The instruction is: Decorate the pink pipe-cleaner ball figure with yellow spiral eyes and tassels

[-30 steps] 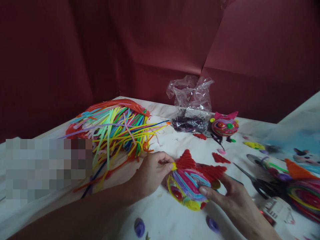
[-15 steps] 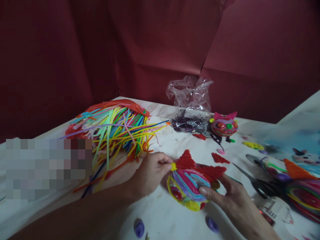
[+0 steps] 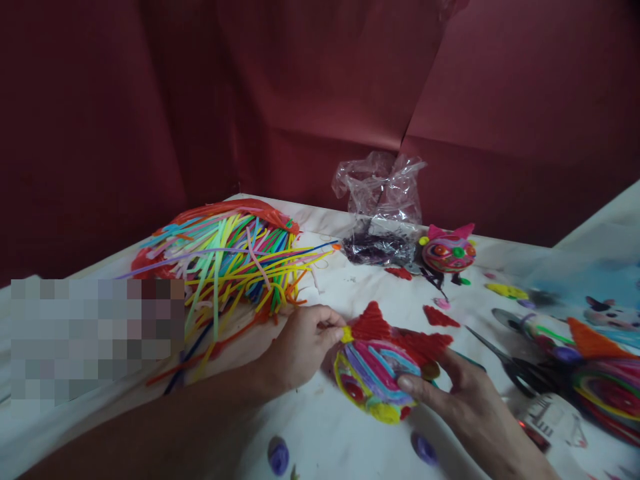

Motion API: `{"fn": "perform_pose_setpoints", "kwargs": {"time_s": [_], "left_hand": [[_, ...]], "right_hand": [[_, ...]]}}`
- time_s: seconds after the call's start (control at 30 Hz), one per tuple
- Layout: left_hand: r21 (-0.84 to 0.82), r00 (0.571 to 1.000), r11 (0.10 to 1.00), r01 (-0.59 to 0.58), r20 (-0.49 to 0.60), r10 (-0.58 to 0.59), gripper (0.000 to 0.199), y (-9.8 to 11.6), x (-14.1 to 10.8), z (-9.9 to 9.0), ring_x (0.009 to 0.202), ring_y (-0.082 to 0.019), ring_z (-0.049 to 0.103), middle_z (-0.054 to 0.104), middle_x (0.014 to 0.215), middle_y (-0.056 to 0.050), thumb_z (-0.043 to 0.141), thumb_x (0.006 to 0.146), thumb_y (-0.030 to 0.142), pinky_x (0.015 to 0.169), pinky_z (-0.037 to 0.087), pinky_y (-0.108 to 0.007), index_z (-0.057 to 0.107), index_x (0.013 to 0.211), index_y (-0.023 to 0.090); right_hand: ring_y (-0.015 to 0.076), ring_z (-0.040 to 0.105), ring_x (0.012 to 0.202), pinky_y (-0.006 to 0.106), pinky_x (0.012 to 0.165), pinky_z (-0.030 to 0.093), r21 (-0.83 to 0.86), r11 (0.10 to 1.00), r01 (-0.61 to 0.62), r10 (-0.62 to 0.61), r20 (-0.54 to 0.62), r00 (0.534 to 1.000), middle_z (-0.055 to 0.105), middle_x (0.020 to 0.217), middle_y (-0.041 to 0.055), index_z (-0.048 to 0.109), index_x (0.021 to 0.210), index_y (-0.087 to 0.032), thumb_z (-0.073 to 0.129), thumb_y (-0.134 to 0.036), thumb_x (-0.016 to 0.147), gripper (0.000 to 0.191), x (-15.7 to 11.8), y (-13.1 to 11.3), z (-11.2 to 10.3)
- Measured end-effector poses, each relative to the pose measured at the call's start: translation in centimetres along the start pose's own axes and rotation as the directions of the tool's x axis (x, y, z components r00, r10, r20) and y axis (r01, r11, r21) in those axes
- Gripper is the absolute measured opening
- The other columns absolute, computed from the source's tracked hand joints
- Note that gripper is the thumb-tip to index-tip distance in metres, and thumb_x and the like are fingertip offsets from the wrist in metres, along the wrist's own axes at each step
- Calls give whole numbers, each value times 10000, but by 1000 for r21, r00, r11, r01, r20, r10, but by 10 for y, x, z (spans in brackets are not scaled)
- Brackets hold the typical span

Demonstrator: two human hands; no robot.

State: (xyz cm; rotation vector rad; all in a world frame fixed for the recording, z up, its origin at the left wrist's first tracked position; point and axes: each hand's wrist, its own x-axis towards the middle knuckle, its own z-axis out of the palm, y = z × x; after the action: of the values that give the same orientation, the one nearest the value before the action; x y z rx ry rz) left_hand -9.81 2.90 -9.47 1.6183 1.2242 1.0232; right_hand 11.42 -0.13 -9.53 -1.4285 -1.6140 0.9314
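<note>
A round cat-face ornament of coiled pipe cleaners (image 3: 379, 373), striped pink, blue and purple with a yellow rim and two red pointed ears, is between my hands just above the white table. My right hand (image 3: 457, 393) grips its right side, thumb on the front and fingers behind. With thumb and forefinger, my left hand (image 3: 305, 343) pinches a small yellow pipe-cleaner piece (image 3: 347, 334) at the base of the left ear. Two purple coils (image 3: 279, 457) lie on the table nearer to me.
A heap of colourful pipe cleaners (image 3: 245, 257) lies left. Behind stand a clear plastic bag (image 3: 383, 233) and a finished-looking pink-eared cat face (image 3: 449, 250). Red triangles (image 3: 441, 316), black scissors (image 3: 520, 370), a white printed object (image 3: 553, 420) and another orange-eared piece (image 3: 610, 393) are on the right.
</note>
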Motion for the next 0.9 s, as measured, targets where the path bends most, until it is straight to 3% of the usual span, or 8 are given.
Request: {"fn": "perform_pose_setpoints", "kwargs": {"time_s": [0.2,0.4,0.53,0.67,0.8,0.9], "left_hand": [[-28,1000,1000,-5,3,5,98,0,1,0,715,-145,605,674,713,-19,536,728,115,639,452,-229,634,728,129],[-69,999,997,-30,18,32,78,-1,1,0,695,-136,595,651,690,-6,533,727,122,656,456,-239,605,704,142],[-101,999,995,-23,35,26,71,0,-2,0,705,-140,601,652,724,-20,539,748,180,659,464,-248,595,755,137],[-157,999,987,28,43,-22,145,0,-3,-1,793,-164,623,670,836,-51,563,758,239,713,476,-273,591,852,132],[-153,998,988,34,64,-24,259,-3,-3,-4,851,-181,616,663,907,-69,634,736,291,754,471,-292,593,929,122],[-187,982,981,47,189,-11,453,-9,-3,-6,930,-198,605,639,1057,-88,729,659,276,781,472,-297,567,1057,132]], "right_hand": [[230,611,750,294,679,512,75,997,-2,5,-38,999,686,796,58,666,862,-170,713,-453,648,357,-2,-2,5],[214,585,663,309,683,509,50,999,9,-6,-57,998,626,655,18,631,715,-199,715,-472,640,295,-2,-2,5],[211,590,687,296,679,506,31,1000,0,2,-76,997,644,693,20,624,743,-195,708,-472,648,305,-1,1,3],[226,609,698,311,660,519,-13,1000,-6,5,-22,1000,676,739,37,662,877,-174,717,-464,641,379,1,3,1],[242,626,769,310,688,520,83,997,-11,18,-82,997,702,816,49,675,915,-168,727,-434,632,392,0,2,3],[239,628,747,306,685,525,108,994,-8,17,-89,996,691,746,40,670,823,-173,731,-418,624,320,0,1,6]]}}
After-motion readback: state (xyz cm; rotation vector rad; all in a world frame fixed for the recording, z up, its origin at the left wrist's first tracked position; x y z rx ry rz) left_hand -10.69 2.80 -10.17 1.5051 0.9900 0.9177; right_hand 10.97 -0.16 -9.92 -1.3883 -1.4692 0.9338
